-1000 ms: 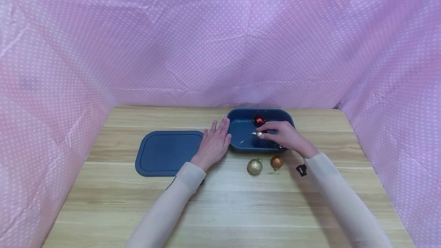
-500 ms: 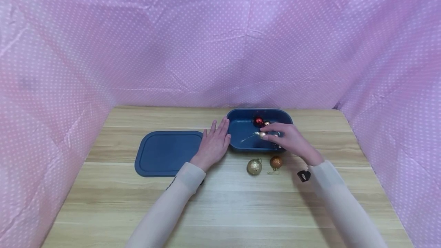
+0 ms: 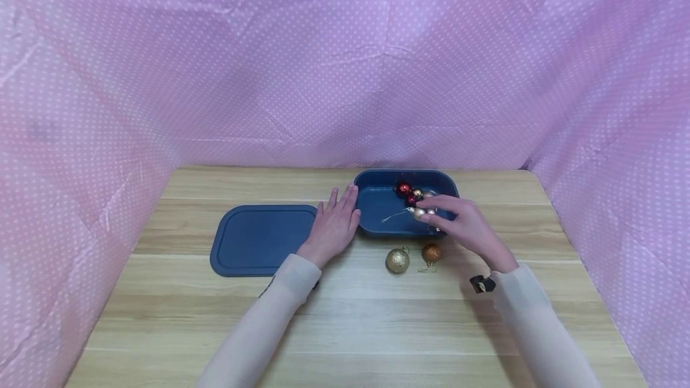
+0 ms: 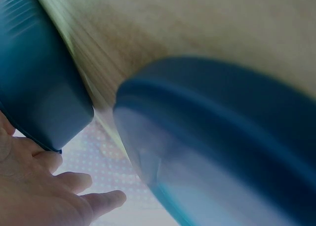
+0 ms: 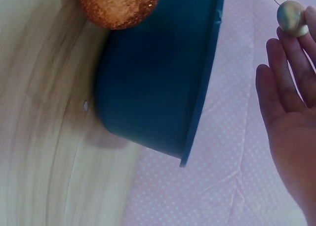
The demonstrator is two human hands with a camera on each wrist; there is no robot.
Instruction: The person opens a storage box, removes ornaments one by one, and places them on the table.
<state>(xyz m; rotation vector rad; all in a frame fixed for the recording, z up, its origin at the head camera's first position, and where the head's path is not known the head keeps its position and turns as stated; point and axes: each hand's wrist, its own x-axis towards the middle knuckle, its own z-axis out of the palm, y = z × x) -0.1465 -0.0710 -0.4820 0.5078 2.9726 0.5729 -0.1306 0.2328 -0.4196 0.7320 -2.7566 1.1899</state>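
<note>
Between thumb and fingertips my right hand pinches a small gold bauble, its thin string trailing to the left. It is over the blue box, above the rim in the right wrist view. Red baubles and other small gold ones lie inside the box, partly hidden behind the right hand. My left hand is laid out with straight fingers, their tips at the box's left side. In the left wrist view those fingers touch the box wall.
A flat blue lid lies left of the box, partly under the left hand. In front of the box sit a larger glittery gold bauble and an orange bauble. Pink dotted cloth hangs behind the wooden table.
My right hand has moved to the right and a little nearer with the pinched gold bauble, uncovering more baubles in the box. The left hand stays in place.
</note>
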